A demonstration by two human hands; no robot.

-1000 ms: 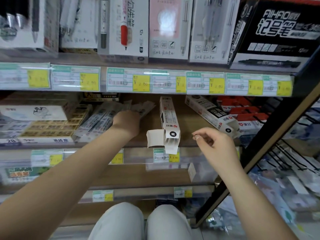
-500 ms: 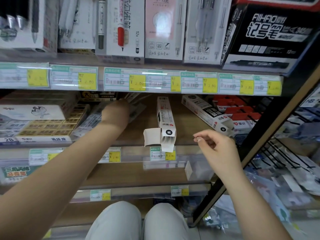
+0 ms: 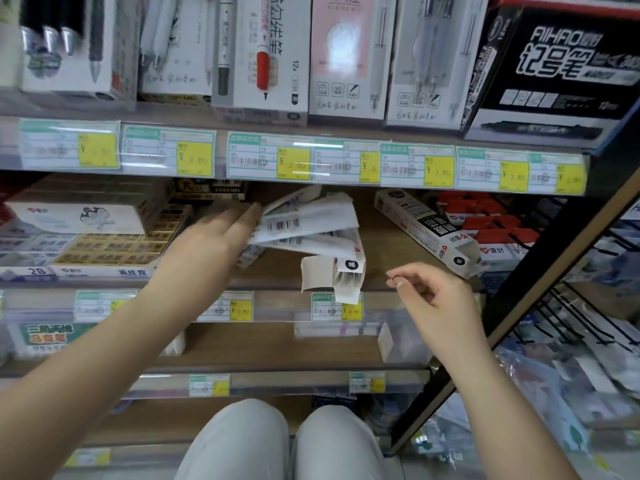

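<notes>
I crouch in front of a stationery shelf [image 3: 277, 271]. My left hand [image 3: 221, 237] reaches into the middle shelf and grips a fanned bunch of flat white packets [image 3: 308, 221] with barcodes, lifted off the board. The packets hang over a long white box [image 3: 349, 268] whose end flap [image 3: 317, 277] stands open at the shelf's front edge. My right hand [image 3: 433, 299] hovers just right of that box, fingers loosely curled, thumb and forefinger tips close together, nothing visible in it.
A second long white box [image 3: 426, 230] lies askew to the right, beside red-and-white boxes [image 3: 491, 233]. Eraser boxes [image 3: 114, 247] fill the left. Pen cartons [image 3: 259, 50] stand on the shelf above. A black frame post [image 3: 554, 271] bounds the right side. My knees [image 3: 284, 445] are below.
My left hand has taken the packets up from the pile on the left and swung them right, over the open box. My right hand has barely moved.
</notes>
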